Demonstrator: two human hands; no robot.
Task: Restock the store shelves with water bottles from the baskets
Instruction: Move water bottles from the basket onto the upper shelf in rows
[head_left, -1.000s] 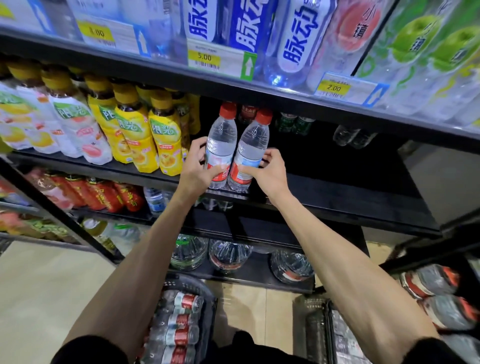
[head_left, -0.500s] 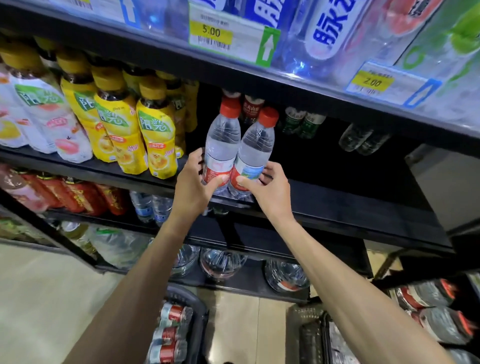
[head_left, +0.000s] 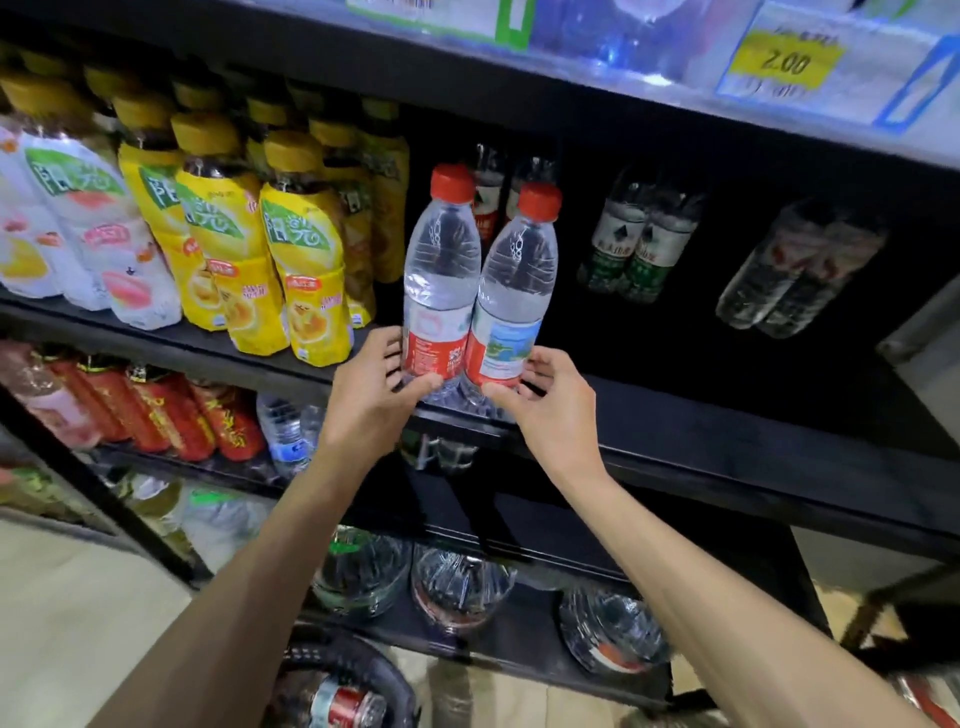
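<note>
Two clear water bottles with red caps and red labels stand side by side at the front edge of the black middle shelf (head_left: 727, 457). My left hand (head_left: 371, 397) grips the base of the left bottle (head_left: 441, 270), thumb across its front. My right hand (head_left: 550, 402) holds the base of the right bottle (head_left: 517, 280) between thumb and curled fingers. More red-capped bottles stand behind them in the dark. A black basket (head_left: 358, 670) with red-labelled bottles lies on the floor below.
Yellow-capped drink bottles (head_left: 306, 270) crowd the shelf just left of the two bottles. Green-labelled water bottles (head_left: 639, 249) stand deeper on the right, with dark shelf floor in front. Large water jugs (head_left: 457, 587) sit on the bottom shelf. A 2.00 price tag (head_left: 784, 62) hangs above.
The camera has moved closer and tilted down. Both hands have slid a little lower on the bottles, which stand in the same place on the shelf edge.
</note>
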